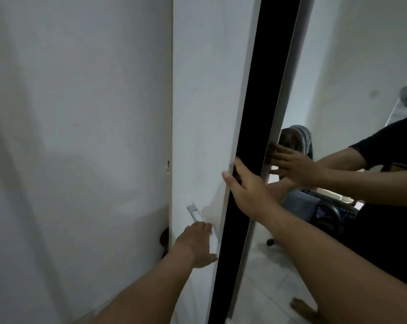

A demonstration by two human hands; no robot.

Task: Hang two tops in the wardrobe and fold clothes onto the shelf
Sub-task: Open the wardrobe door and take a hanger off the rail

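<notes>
head | left hand (196, 244) fingers curl round door handle (194, 212) | right hand (245, 189) fingers hook mirrored door (291, 113) edge

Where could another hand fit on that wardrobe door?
Bare white door panel lies above the handle, between the door's left edge and the dark gap. Lower down is crowded: the left hand holds the handle, and the right hand grips the mirrored door edge.
</notes>
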